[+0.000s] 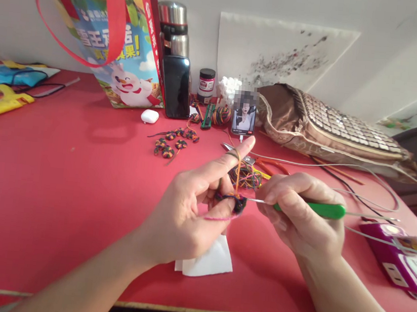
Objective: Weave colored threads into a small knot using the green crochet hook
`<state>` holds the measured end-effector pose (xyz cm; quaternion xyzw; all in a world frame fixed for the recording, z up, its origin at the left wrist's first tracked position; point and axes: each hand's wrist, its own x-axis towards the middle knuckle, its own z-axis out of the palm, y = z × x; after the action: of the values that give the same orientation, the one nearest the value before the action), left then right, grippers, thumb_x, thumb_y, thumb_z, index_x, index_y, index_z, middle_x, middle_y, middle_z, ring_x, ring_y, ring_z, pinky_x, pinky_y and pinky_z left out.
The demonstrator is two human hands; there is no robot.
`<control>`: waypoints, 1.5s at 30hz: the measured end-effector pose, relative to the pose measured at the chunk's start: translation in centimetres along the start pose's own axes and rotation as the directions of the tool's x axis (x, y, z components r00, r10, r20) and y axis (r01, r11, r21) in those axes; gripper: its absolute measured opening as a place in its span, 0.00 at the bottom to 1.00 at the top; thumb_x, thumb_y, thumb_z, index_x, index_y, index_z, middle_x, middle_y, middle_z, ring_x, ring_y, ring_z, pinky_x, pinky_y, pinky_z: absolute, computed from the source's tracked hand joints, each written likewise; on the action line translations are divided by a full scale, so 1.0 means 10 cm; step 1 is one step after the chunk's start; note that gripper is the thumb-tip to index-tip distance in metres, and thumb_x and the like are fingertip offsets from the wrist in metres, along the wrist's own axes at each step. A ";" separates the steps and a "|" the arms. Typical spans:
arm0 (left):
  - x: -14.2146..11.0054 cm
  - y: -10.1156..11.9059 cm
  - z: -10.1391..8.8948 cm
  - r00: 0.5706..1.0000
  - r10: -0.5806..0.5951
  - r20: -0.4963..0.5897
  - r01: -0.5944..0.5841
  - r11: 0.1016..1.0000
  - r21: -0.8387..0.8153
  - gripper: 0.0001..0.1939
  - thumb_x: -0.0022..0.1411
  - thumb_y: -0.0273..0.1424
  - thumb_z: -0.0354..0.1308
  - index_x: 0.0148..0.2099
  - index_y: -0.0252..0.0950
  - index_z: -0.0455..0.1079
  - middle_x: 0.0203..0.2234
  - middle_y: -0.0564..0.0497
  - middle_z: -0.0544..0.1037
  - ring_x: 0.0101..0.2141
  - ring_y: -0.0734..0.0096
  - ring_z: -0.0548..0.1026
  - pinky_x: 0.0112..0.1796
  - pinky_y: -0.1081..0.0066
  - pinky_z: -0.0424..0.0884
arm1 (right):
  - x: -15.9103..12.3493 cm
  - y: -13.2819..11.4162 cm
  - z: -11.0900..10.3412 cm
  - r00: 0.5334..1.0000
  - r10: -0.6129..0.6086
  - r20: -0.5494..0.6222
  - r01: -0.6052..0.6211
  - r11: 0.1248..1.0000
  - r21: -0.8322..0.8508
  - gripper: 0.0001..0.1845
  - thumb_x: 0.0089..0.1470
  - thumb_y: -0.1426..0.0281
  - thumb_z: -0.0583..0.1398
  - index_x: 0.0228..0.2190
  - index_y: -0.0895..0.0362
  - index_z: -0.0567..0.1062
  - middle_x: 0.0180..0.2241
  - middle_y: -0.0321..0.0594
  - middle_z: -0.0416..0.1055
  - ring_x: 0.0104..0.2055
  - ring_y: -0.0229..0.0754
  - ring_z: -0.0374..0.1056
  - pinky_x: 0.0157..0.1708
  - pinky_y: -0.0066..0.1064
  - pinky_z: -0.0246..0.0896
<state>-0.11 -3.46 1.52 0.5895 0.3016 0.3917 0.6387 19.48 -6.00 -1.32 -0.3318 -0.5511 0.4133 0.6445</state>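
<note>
A small, dark, knobbly round of multicoloured crochet (pixel 239 205) sits at the clock's centre, pinched between the thumb and fingers of the left hand (pixel 197 207). That hand's index finger points towards twelve, and a taut, fuzzy orange yarn strand (pixel 238 171) drops from it to the crochet. A soft pink strand (pixel 218 219) curves beside the thumb.

The right hand (pixel 301 210), at three o'clock, grips a slender metal crochet hook with a smooth, rounded green handle (pixel 325 210); its shaft reaches the crochet's edge, though whether the tip passes through a stitch is unclear.

At twelve lies a springy, multicoloured yarn tangle (pixel 246 176); at one, steel scissors with looped red handles (pixel 272 166). Little ruffled crocheted discs (pixel 167 152) cluster at ten. Creased white paper (pixel 210 261) lies at seven on the smooth red tabletop (pixel 60 185).
</note>
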 end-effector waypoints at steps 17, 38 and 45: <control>-0.05 -0.11 0.00 0.968 0.243 -0.058 -0.189 0.864 0.467 0.26 0.67 0.27 0.63 0.66 0.44 0.79 0.33 0.47 0.80 0.32 0.64 0.70 0.41 0.67 0.74 | -0.11 -0.11 0.02 0.916 -0.333 0.226 0.402 0.739 -0.541 0.07 0.63 0.77 0.67 0.34 0.52 0.80 0.24 0.37 0.76 0.23 0.40 0.71 0.22 0.33 0.68; 0.07 -0.08 -0.03 0.978 -0.047 -0.205 -0.022 0.947 -0.322 0.43 0.63 0.25 0.69 0.77 0.43 0.63 0.28 0.60 0.75 0.21 0.75 0.78 0.22 0.75 0.74 | -0.14 -0.03 0.06 0.845 -0.381 0.376 0.527 0.468 -0.709 0.22 0.66 0.78 0.64 0.59 0.54 0.78 0.37 0.42 0.83 0.33 0.43 0.82 0.35 0.32 0.82; 0.12 -0.03 -0.02 0.958 -0.267 -0.109 0.165 0.818 -0.551 0.48 0.56 0.23 0.65 0.78 0.34 0.61 0.24 0.60 0.77 0.16 0.77 0.74 0.17 0.78 0.66 | -0.08 0.07 0.06 0.705 -0.457 0.543 0.683 0.229 -0.693 0.30 0.67 0.79 0.62 0.68 0.56 0.69 0.38 0.45 0.84 0.35 0.47 0.82 0.36 0.37 0.82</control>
<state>0.40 -2.36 1.28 0.3111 0.3019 0.4371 0.7880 18.77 -6.41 -2.19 -0.3307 -0.8291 -0.1545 0.4235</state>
